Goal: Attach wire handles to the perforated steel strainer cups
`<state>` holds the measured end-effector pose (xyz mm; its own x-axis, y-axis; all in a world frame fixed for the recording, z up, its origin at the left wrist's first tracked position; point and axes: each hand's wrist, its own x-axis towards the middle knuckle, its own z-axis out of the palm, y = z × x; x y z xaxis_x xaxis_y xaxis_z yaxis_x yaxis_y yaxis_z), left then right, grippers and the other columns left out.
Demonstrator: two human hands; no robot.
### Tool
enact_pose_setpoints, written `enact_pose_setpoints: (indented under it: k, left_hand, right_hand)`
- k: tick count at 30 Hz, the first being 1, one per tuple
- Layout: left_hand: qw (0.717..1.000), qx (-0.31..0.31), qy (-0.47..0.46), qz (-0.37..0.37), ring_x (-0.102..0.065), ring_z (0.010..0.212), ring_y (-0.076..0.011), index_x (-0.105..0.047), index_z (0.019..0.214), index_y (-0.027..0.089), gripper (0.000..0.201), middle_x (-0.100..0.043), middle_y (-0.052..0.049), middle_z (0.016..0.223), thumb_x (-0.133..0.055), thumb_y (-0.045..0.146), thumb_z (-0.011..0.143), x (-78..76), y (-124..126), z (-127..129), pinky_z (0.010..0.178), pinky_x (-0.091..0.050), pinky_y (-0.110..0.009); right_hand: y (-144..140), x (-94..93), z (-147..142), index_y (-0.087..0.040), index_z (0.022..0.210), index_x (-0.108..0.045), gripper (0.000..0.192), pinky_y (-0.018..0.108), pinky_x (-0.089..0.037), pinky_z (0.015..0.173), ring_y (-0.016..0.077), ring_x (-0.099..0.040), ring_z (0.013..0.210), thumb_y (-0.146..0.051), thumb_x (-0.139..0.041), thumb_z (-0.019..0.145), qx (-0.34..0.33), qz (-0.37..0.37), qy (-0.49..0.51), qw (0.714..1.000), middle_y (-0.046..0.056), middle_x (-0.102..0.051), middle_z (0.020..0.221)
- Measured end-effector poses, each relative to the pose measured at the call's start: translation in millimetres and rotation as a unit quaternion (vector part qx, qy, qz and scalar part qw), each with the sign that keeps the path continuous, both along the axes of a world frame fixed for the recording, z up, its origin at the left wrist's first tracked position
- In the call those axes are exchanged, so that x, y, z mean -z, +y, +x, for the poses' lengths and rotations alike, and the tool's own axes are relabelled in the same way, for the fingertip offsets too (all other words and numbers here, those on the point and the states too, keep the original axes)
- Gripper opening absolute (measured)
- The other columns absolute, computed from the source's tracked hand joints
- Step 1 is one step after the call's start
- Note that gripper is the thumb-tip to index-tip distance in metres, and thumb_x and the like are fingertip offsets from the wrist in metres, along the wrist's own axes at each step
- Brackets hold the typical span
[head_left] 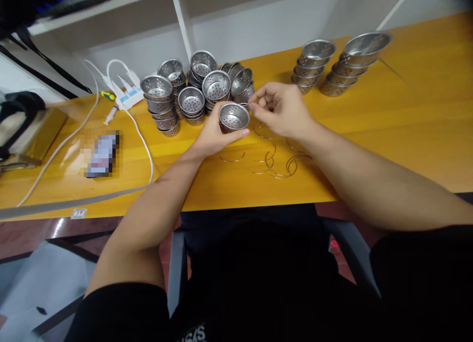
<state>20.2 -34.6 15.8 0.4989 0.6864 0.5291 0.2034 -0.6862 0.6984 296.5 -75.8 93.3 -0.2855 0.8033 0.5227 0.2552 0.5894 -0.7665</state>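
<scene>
My left hand is wrapped round a small perforated metal cup, its open top facing up toward me. At the cup's far right rim, my right hand pinches a thin piece of metal wire between thumb and fingertips. The wire reaches to the rim; whether it is hooked onto it I cannot tell. Several curved metal wires lie loose on the table below my right hand, and one more curved wire rests nearer my left wrist.
Stacked perforated cups crowd behind my left hand. Further stacks stand at the back right. On the left are a phone, a power strip with white cables, and a syringe. A shelf unit backs the yellow table.
</scene>
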Motion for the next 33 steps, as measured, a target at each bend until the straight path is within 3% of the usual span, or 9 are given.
enact_pose_setpoints:
  k: [2, 4, 12, 18, 25, 33]
  left_hand:
    - [1.000, 0.006, -0.007, 0.013, -0.078, 0.162, -0.0421, -0.050, 0.179, 0.030, 0.112, -0.072, -0.018, 0.169, -0.101, 0.091, 0.100, 2.3, -1, 3, 0.144, -0.064, -0.068]
    - [1.000, 0.011, -0.009, 0.021, -0.079, 0.161, -0.0417, -0.048, 0.181, 0.031, 0.111, -0.071, -0.017, 0.169, -0.102, 0.087, 0.101, 1.4, -5, 5, 0.142, -0.066, -0.068]
    - [1.000, -0.008, -0.005, 0.012, -0.082, 0.158, -0.0410, -0.050, 0.176, 0.031, 0.109, -0.073, -0.018, 0.169, -0.108, 0.080, 0.098, -7.7, -14, 6, 0.140, -0.069, -0.065]
    - [1.000, -0.021, 0.004, 0.001, -0.081, 0.158, -0.0418, -0.050, 0.178, 0.030, 0.111, -0.074, -0.017, 0.168, -0.111, 0.076, 0.097, -8.9, -16, 7, 0.142, -0.068, -0.067]
    - [1.000, -0.025, 0.009, -0.011, -0.079, 0.163, -0.0434, -0.048, 0.181, 0.030, 0.116, -0.075, -0.018, 0.168, -0.107, 0.085, 0.097, -7.7, -14, 6, 0.147, -0.063, -0.071]
    - [1.000, -0.019, -0.004, -0.004, -0.082, 0.157, -0.0426, -0.051, 0.174, 0.030, 0.115, -0.075, -0.018, 0.167, -0.108, 0.090, 0.094, -4.3, -10, 7, 0.143, -0.066, -0.072]
  right_hand:
    - [-5, -0.7, -7, -0.028, 0.106, -0.080, 0.035, 0.038, -0.046, 0.061, 0.0180, -0.048, 0.067, -0.053, -0.104, 0.110, 0.001, -0.002, -0.003, 1.000, 0.000, -0.063, 0.078]
    - [-9, -2.2, -11, -0.029, 0.102, -0.080, 0.032, 0.038, -0.044, 0.061, 0.0188, -0.049, 0.067, -0.048, -0.105, 0.107, 0.016, -0.002, -0.010, 1.000, 0.000, -0.062, 0.077]
    - [-11, -0.3, -17, -0.030, 0.099, -0.077, 0.034, 0.041, -0.047, 0.063, 0.0212, -0.050, 0.067, -0.051, -0.102, 0.106, 0.045, 0.007, -0.013, 0.999, -0.001, -0.060, 0.074]
    - [-11, 2.7, -19, -0.029, 0.100, -0.076, 0.029, 0.041, -0.049, 0.068, 0.0203, -0.052, 0.067, -0.039, -0.103, 0.104, 0.047, -0.003, -0.006, 0.999, -0.002, -0.060, 0.073]
    - [-12, 3.1, -20, -0.029, 0.100, -0.079, 0.024, 0.042, -0.050, 0.068, 0.0199, -0.050, 0.066, -0.036, -0.100, 0.105, 0.053, -0.014, 0.004, 0.998, -0.001, -0.062, 0.073]
    - [-15, 2.6, -21, -0.028, 0.099, -0.082, 0.023, 0.045, -0.064, 0.072, 0.0203, -0.055, 0.066, -0.039, -0.100, 0.107, 0.070, -0.013, 0.009, 0.997, 0.000, -0.062, 0.073]
